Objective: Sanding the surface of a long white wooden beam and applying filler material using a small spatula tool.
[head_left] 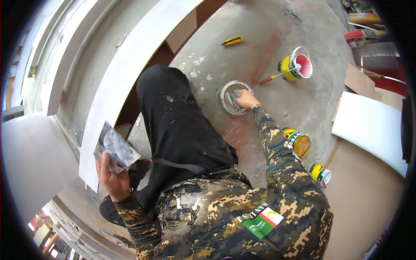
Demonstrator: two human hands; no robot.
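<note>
My left hand grips a flat rectangular plate smeared with grey and white paste, held tilted beside my left knee. My right hand reaches over a round white-rimmed bucket on the floor. Its fingers are closed on a grey, paste-coated scraper, whose lower end is inside the bucket. The hand hides part of the scraper and the bucket's right rim.
Past the bucket stands a yellow paint can with pink inside and a red-handled tool across it. A yellow utility knife lies farther off. Two more cans lie by my right arm. A long white panel runs along the left.
</note>
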